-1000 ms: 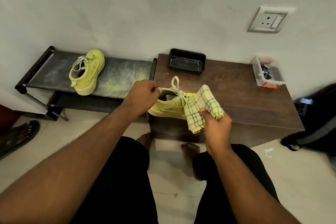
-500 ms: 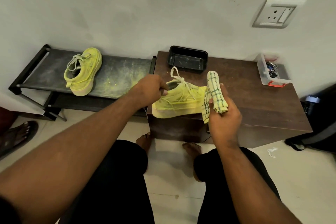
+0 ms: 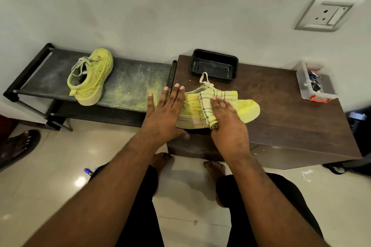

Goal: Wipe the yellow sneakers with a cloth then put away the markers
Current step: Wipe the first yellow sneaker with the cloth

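One yellow sneaker [image 3: 246, 109] lies on the brown cabinet top [image 3: 281, 110], toe pointing right. My left hand [image 3: 163, 114] rests flat against its heel end, fingers spread, thumb under the cabinet's front edge. My right hand [image 3: 226, 120] presses a folded checked cloth [image 3: 206, 104] onto the sneaker's middle, below the laces. The second yellow sneaker [image 3: 90, 78] stands on the black shoe rack [image 3: 140, 78] to the left. A blue marker [image 3: 88, 171] lies on the floor, partly hidden by my left forearm.
A black tray [image 3: 214, 65] sits at the cabinet's back edge. A clear box [image 3: 313, 86] with clips stands at the back right. Yellow dust covers the rack. A sandalled foot [image 3: 18, 146] is at the left, a dark bag [image 3: 359, 126] at the right.
The sneaker has come down from the air onto the cabinet top. My left hand has let go of its heel and spread flat. My right hand has laid the cloth onto the shoe.
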Action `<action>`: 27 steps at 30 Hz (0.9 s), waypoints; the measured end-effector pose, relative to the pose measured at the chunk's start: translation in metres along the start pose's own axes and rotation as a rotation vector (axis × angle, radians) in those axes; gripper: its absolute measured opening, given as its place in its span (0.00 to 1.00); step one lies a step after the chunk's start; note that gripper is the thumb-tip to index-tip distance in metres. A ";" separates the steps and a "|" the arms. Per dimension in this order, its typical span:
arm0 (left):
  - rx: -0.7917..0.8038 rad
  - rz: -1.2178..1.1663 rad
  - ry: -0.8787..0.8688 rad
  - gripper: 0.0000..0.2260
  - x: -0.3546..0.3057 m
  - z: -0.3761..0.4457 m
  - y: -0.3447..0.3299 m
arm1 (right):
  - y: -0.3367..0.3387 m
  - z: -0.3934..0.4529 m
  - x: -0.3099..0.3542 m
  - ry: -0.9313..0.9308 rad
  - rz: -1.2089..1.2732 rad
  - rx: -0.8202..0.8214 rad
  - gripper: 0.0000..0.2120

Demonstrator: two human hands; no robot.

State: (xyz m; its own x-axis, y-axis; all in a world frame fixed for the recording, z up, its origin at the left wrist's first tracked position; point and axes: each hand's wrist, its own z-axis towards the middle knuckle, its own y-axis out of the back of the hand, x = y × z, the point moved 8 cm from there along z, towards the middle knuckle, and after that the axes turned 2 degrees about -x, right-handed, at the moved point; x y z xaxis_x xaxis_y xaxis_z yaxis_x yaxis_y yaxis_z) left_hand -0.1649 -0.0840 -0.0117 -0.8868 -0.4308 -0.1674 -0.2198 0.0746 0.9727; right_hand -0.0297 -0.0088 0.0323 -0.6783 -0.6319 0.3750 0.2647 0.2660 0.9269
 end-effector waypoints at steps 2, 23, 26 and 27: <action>-0.012 0.058 0.018 0.59 0.005 0.005 -0.003 | -0.002 0.002 0.001 0.007 -0.010 0.002 0.40; -0.106 -0.059 0.001 0.45 0.019 0.015 0.007 | -0.048 -0.003 0.057 0.376 -0.534 0.063 0.37; -0.130 -0.040 -0.003 0.45 0.019 0.015 0.007 | -0.053 -0.014 0.055 0.375 -0.556 0.114 0.40; -0.128 -0.046 0.006 0.45 0.019 0.014 0.006 | -0.051 -0.013 0.056 0.361 -0.561 0.114 0.40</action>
State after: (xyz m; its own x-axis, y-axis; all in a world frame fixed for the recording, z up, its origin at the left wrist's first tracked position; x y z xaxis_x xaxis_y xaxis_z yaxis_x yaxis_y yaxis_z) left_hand -0.1892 -0.0791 -0.0111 -0.8744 -0.4365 -0.2120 -0.2067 -0.0603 0.9766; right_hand -0.0720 -0.0674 0.0058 -0.4149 -0.8951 -0.1632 -0.1481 -0.1106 0.9828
